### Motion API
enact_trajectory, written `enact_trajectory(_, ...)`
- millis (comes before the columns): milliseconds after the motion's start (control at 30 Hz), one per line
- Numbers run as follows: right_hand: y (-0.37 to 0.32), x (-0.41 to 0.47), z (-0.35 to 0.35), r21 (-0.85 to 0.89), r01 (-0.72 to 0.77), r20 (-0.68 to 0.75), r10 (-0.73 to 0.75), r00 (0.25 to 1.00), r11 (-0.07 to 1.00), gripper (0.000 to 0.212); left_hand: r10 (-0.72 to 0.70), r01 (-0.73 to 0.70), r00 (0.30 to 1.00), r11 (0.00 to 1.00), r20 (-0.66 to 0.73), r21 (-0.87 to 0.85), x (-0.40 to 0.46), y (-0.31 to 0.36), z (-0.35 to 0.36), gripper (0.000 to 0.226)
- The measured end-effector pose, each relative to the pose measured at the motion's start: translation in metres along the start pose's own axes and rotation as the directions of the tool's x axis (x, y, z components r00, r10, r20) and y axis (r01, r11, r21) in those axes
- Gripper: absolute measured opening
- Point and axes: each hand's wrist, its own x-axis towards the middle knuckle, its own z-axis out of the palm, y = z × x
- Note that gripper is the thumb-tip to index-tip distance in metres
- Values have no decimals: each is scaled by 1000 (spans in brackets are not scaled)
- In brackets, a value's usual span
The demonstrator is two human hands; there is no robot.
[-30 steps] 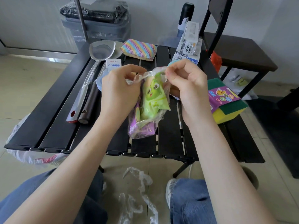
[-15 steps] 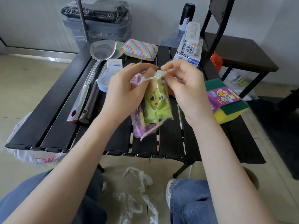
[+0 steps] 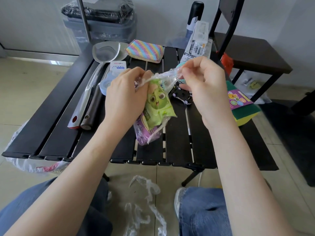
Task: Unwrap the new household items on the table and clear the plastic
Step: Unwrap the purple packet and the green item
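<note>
Head view?
— Left hand (image 3: 126,97) grips the green packet (image 3: 157,106) above the table (image 3: 51,116); right hand (image 3: 204,86) pinches its clear wrap (image 3: 163,76), pulled taut.
— Handling?
— Light, soft, slippery film; likely best pinched at the torn edge.

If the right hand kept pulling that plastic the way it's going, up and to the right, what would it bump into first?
Probably the upright white box at the table's far edge, just beyond the right hand pinching the clear wrap. Depth is unclear, so it might pass in front.
</note>
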Motion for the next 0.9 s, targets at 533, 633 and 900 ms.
enact_trajectory(533, -5, -4, 10, 143, -233, 111, 218, 970, 962, 9, -43, 45, 999, 992, 22, -117, -2, 4, -4, 28)
enact_trajectory(633, -1, -3, 9, -3, -177, -16, 177, 984, 984, 13, -26, 27, 1000, 994, 14, -104, -3, 3, -2, 29)
enact_trajectory(900, 7, -1, 20, 5, -229, -169, 226, 959, 973, 19, 152, -128, 984, 966, 93, -225, -4, 8, 1, 18)
